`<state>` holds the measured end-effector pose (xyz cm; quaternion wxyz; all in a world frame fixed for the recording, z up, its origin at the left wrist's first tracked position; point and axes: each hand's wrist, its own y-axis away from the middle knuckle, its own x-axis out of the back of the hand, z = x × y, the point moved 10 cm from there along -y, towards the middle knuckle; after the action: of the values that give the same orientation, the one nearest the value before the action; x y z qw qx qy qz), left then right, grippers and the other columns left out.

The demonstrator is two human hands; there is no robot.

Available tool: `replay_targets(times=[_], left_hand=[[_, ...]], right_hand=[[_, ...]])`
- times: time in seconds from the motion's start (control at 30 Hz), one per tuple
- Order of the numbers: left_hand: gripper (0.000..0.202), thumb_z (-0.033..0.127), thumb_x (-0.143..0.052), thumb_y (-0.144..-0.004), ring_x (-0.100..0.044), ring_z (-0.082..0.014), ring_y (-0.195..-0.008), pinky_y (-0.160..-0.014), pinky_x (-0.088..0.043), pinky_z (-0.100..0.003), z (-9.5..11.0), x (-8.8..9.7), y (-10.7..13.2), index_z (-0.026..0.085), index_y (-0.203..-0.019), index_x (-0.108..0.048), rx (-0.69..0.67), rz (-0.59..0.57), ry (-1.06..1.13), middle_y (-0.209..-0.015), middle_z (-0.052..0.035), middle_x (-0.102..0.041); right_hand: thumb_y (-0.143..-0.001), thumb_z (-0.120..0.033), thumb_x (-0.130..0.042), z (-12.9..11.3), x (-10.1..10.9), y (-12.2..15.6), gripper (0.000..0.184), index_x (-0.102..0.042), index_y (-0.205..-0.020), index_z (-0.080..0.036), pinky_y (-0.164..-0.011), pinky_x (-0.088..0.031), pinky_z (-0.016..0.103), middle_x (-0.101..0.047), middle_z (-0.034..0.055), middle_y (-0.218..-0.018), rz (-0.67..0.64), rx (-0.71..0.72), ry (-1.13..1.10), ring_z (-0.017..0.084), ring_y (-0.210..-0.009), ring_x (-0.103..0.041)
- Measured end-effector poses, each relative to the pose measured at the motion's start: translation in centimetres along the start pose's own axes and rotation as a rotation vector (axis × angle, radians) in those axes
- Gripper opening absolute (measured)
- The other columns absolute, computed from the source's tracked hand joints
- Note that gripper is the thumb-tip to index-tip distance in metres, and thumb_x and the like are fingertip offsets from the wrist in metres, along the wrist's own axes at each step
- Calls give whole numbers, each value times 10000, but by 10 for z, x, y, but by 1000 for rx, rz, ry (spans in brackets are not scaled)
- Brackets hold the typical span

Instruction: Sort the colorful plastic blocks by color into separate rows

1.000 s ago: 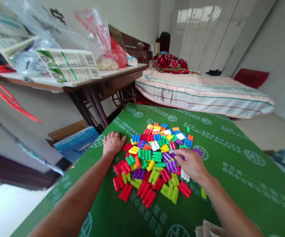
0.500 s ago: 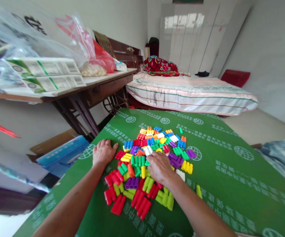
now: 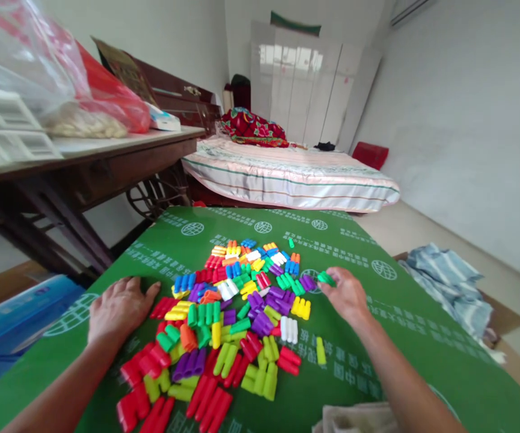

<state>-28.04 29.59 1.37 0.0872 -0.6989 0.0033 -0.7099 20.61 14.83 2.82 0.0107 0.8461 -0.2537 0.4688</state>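
My right hand is at the right of the pile, its fingers closed on a green plastic building piece just above the board. My left hand lies flat with fingers stretched out on the green board, left of the pile and holding nothing. Bullet-shaped plastic pieces in many colours lie heaped between the hands. Near my right hand are a purple piece, a yellow piece and a white piece. Red pieces lie close to my left fingers.
A lone lime piece and a small green piece lie apart from the heap. A wooden table with plastic bags stands at left. Beyond the board is a bed; checked cloth lies at right.
My right hand has moved from the middle of the pile to its right side, now with a green piece in its fingers. The view has turned right; my left hand stays on the board.
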Motion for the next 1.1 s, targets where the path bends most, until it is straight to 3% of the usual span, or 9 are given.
replay_targets(times=[0.13, 0.27, 0.43, 0.53, 0.63, 0.7, 0.87, 1.1], left_hand=[[697, 597, -138, -851, -410, -359, -1263, -1013, -341, -491, 1, -1, -2, 119, -1194, -514, -4, -12, -26, -1363, -191, -481], [712, 604, -140, -851, -404, -359, -1268, -1015, -338, -485, 0, -3, -4, 116, -1227, -497, 3, -18, -34, -1379, -189, -468], [728, 602, -147, -849, -404, -366, -1272, -1014, -340, -497, 1, -4, -6, 98, -1242, -496, 15, -27, -29, -1391, -203, -462], [722, 597, -153, -851, -405, -362, -1273, -1010, -348, -489, 2, -4, -5, 95, -1241, -495, 10, -32, -37, -1388, -207, -464], [715, 601, -154, -851, -409, -361, -1268, -1006, -352, -486, 2, -4, -5, 100, -1226, -499, 5, -45, -47, -1383, -205, -468], [715, 602, -153, -850, -411, -364, -1264, -1005, -353, -487, 2, -4, -5, 97, -1220, -499, 10, -50, -51, -1380, -209, -467], [718, 605, -123, -848, -418, -357, -1255, -1005, -354, -482, 3, -4, -5, 111, -1195, -512, 6, -57, -61, -1370, -201, -474], [754, 619, -106, -839, -423, -350, -1255, -983, -374, -482, 1, -5, -8, 109, -1226, -505, 29, -42, -70, -1378, -201, -476]], right_hand=[[-834, -378, -520, 84, 36, 9, 359, -633, -1087, -150, -668, -473, 404, -657, 190, -1032, 6, -172, 343, 328, -915, -635], [-852, -462, -485, 125, 54, 26, 386, -660, -1013, -158, -662, -490, 423, -673, 208, -995, -13, -269, 482, 348, -909, -651], [-889, -600, -356, 137, 58, 40, 538, -630, -1137, -210, -720, -517, 383, -714, 128, -965, -60, -298, 528, 289, -887, -678], [-915, -363, -391, 137, 59, 41, 397, -605, -1224, -237, -813, -517, 365, -688, 103, -1092, -75, -197, 538, 252, -971, -659], [-798, -68, -413, 128, 47, 39, 530, -604, -1260, -246, -998, -439, 325, -569, 68, -1319, -167, 39, 491, 198, -1192, -545], [-736, -7, -423, 126, 36, 39, 591, -633, -1234, -247, -1076, -369, 326, -501, 49, -1398, -248, 132, 437, 186, -1286, -458], [-758, -50, -477, 137, 29, 32, 511, -673, -1173, -276, -1043, -400, 338, -581, 42, -1295, -328, 98, 395, 194, -1212, -514], [-849, -207, -491, 161, 55, 28, 402, -647, -1210, -288, -920, -469, 329, -633, 64, -1187, -260, -37, 573, 216, -1074, -598]])
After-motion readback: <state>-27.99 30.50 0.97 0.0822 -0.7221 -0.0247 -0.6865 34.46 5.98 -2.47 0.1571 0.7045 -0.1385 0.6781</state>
